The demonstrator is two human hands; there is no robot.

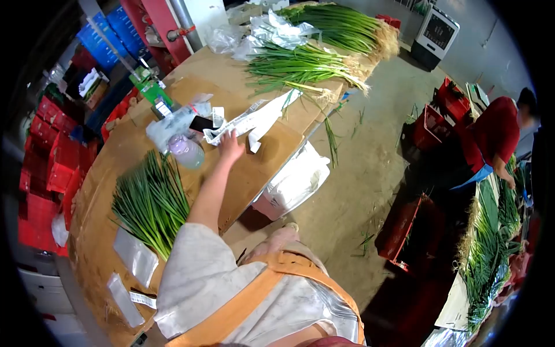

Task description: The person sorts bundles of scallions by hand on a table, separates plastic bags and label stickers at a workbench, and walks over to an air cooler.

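Observation:
My left hand (pixel 231 148) reaches over the brown table (pixel 263 165), its fingers slightly apart at the near edge of a white printed paper strip (pixel 234 126). Whether the fingertips touch the paper is unclear. Just left of the hand are a dark phone (pixel 200 124), a lidded plastic jar (pixel 186 151) and crumpled clear plastic (pixel 165 130). Green onions (pixel 151 202) lie left of my forearm, beside flat plastic packs (pixel 136 256). More green onions (pixel 300 65) with roots lie at the table's far end. My right hand is out of view.
A white bag-lined bin (pixel 295 182) stands by the table's right edge. Red crates (pixel 430 127) and a low red crate (pixel 404 231) sit on the floor. Another person (pixel 491 133) in red bends over greens (pixel 488 248) at right. A heater-like unit (pixel 436 36) stands behind.

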